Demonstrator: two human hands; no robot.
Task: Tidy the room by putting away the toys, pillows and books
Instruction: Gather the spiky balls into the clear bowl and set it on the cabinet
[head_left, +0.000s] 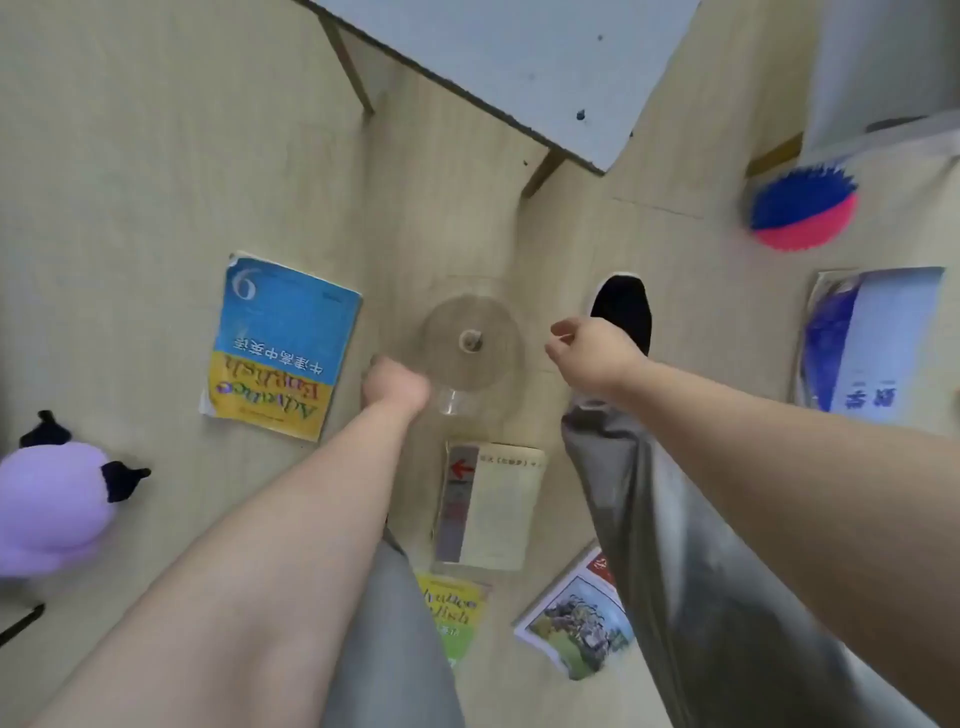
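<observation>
I look straight down at a wooden floor. My left hand (395, 387) is curled, back up, against the edge of a clear round plastic container (470, 340) and seems to grip it; its fingers are hidden. My right hand (589, 356) hovers to the container's right, apart from it, with loosely curled fingers and nothing visible in them. Books lie on the floor: a blue and yellow English book (280, 345), a beige book (501, 506), a yellow-green book (457, 616), a picture book (576, 621) and a blue and white book (872, 340). A purple plush toy (54, 499) lies at far left. A blue and pink spiky ball (802, 208) is at upper right.
A grey-topped table (519, 67) with wooden legs stands ahead. My grey trouser legs and one black shoe (623, 309) are among the books. A pale cloth or cushion (883, 67) shows at the top right corner.
</observation>
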